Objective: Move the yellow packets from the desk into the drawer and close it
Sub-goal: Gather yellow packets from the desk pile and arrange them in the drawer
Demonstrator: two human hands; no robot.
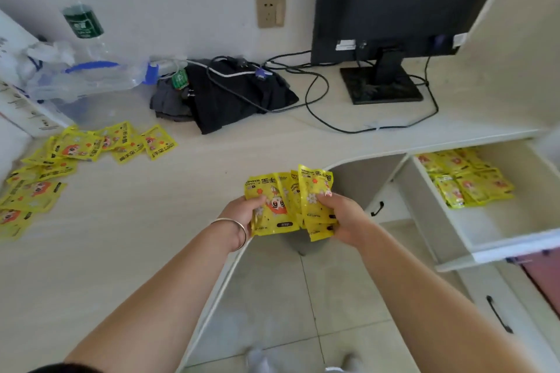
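Mid-transfer at centre frame, the left hand (pixel 253 206) and right hand (pixel 342 215) both clasp a fanned bunch of yellow packets (pixel 288 203), which next needs carrying to the open drawer (pixel 485 221) at right, while more packets (pixel 78 145) wait upper left on the desk (pixel 151 221).

The pale desk (pixel 212 154) carries scattered yellow packets (pixel 78 145), dark cloth (pixel 236 100), a monitor (pixel 391 9).

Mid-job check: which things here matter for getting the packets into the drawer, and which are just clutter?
Job:
- bunch of packets held by left hand and right hand
- loose packets on the desk
- open drawer, some packets inside

Clutter:
- monitor
- dark clothes
- cables
- plastic bottle
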